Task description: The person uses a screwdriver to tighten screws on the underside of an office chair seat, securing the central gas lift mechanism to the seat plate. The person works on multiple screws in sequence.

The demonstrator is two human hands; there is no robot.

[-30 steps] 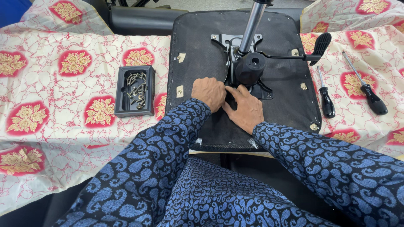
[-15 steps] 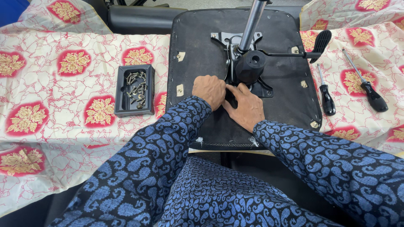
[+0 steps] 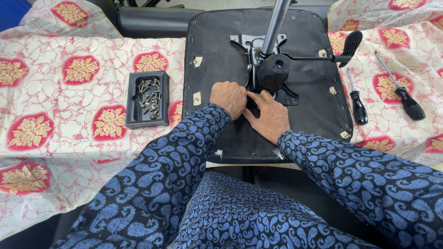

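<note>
An upturned black office chair seat (image 3: 221, 50) lies before me with its metal mechanism plate (image 3: 244, 42), a black knob (image 3: 273, 70) and a grey gas-lift post (image 3: 273, 23) rising from it. My left hand (image 3: 228, 97) rests curled on the seat underside at the near left corner of the plate. My right hand (image 3: 270, 115) lies beside it, fingers pointing at the same corner. Both hands touch there; whatever small part sits under the fingertips is hidden. A lever with a black paddle handle (image 3: 351, 42) sticks out to the right.
A black tray of several screws (image 3: 147, 97) sits left of the seat on a red-and-cream flowered cloth (image 3: 55, 115). Two black-handled screwdrivers (image 3: 357, 105) (image 3: 408, 102) lie on the cloth to the right. A black cushion (image 3: 152, 20) is at the back.
Both hands stay at the same corner of the plate; only slight finger shifts show.
</note>
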